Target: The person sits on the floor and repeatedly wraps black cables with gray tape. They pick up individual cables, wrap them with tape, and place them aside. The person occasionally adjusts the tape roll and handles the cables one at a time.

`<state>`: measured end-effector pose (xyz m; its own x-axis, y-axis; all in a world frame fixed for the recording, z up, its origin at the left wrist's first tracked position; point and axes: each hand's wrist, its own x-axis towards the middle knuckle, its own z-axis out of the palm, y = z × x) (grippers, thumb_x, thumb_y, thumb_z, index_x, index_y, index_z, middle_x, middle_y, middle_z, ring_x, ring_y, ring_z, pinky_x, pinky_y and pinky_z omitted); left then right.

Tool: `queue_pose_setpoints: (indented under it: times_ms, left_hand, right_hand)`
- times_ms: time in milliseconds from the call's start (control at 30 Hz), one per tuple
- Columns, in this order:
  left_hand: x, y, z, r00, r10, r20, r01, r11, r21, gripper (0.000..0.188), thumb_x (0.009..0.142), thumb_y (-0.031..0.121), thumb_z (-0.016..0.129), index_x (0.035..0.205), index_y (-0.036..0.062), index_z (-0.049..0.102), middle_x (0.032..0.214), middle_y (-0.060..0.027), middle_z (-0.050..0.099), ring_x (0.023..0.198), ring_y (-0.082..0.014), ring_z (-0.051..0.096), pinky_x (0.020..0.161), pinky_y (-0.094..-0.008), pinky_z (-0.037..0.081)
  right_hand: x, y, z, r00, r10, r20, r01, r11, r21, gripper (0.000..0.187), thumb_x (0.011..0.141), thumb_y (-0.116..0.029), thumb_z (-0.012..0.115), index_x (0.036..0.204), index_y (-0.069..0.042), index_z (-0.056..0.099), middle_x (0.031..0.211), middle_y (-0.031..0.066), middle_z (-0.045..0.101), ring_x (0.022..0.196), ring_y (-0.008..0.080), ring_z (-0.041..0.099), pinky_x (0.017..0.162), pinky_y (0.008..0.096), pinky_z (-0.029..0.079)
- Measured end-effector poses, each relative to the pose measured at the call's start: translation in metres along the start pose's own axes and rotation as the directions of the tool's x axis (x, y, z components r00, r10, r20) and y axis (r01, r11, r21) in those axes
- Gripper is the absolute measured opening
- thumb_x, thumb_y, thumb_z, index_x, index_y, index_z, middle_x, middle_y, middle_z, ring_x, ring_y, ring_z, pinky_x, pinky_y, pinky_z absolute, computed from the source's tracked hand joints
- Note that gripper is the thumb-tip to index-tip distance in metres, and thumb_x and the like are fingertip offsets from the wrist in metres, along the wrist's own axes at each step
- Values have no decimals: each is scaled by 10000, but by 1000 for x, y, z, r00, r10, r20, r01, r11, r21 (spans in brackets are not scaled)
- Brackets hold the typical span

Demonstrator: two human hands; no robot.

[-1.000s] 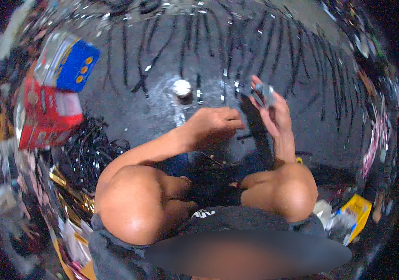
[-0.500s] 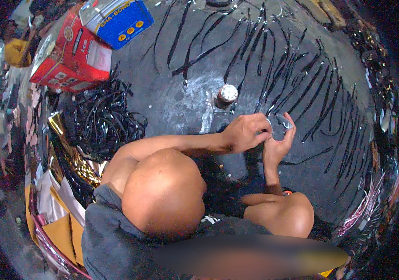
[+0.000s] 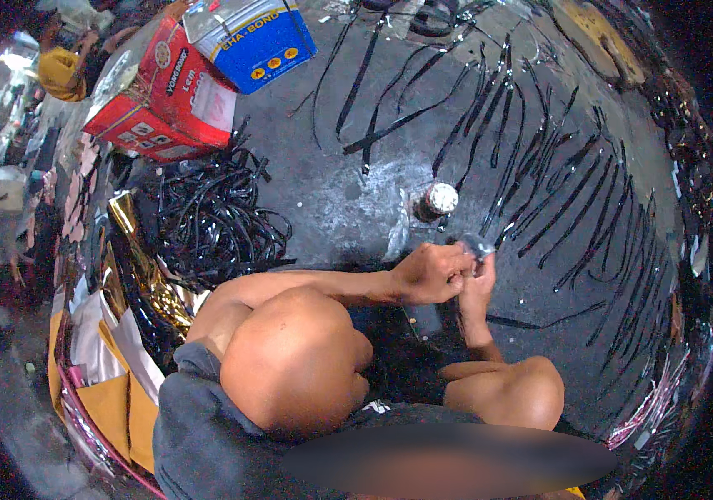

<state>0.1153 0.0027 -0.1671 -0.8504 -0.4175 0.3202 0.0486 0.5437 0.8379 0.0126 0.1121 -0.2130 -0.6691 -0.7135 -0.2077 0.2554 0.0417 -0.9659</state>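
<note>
Both my hands meet over the dark floor, in front of my bent knees. My left hand is closed, with thumb and fingers pinched together at the edge of a small shiny grey strip. My right hand is upright beside it, its fingers closed around the same strip. The strip looks curved, but motion smears it and its exact kind is unclear. Just beyond my hands stands a small round container with a white-speckled top. Long glossy black strips lie fanned out on the floor to the far right.
A tangled heap of black strips lies at left, below a red box-shaped can and a blue can. Shiny gold sheeting lies by my left elbow. Pink strands are at the right edge.
My hands have drawn closer together, and the right fingers, spread wider before, have closed in around the grey strip. The whole view has shifted, so the floor items appear lower and further right.
</note>
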Motion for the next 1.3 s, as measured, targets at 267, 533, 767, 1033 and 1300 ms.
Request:
queue_pose_setpoints:
  times_ms: [267,533,767,1033,1300]
  left_hand:
    - [-10,-29,-31,999,-21,-34,20,1000,-3,119,683,105,657,794,64,646,724,-105,635,624,-270,633,582,-369,516]
    - [16,-167,-210,940,-154,-303,333,599,729,492,674,20,672,1149,133,619,1207,-74,558,1143,-311,515,958,-407,471]
    - [12,-234,-211,998,-21,64,-45,507,861,221,755,53,630,966,90,686,1054,-76,624,1065,-293,569,865,-388,493]
    - [38,-151,-245,717,102,-690,278,865,418,135,865,134,684,953,35,713,922,-64,709,865,-150,635,792,-292,489]
    - [29,110,-313,591,310,-745,8,921,390,232,800,-60,666,1027,-13,684,1021,-94,698,842,-149,650,672,-245,525]
  right_hand:
    - [13,-25,22,844,-495,207,500,586,-638,465,803,-151,702,1188,34,519,1276,200,496,1182,373,496,1026,422,384]
    - [49,-45,-91,854,-509,-111,223,551,-804,294,847,-10,608,1133,-11,678,1289,84,584,1171,206,556,1000,312,409]
    - [49,-64,-131,923,-284,-260,45,750,-660,302,870,-35,589,1158,-21,678,1241,28,638,1129,144,576,975,249,400]
    - [50,-63,-128,949,-250,-194,105,828,-551,245,875,-47,628,1105,-5,700,1265,29,621,1135,144,575,980,263,416]
    - [56,-113,-134,936,-340,-95,266,857,-442,294,856,-27,612,1141,11,669,1274,60,611,1150,157,569,987,281,424]
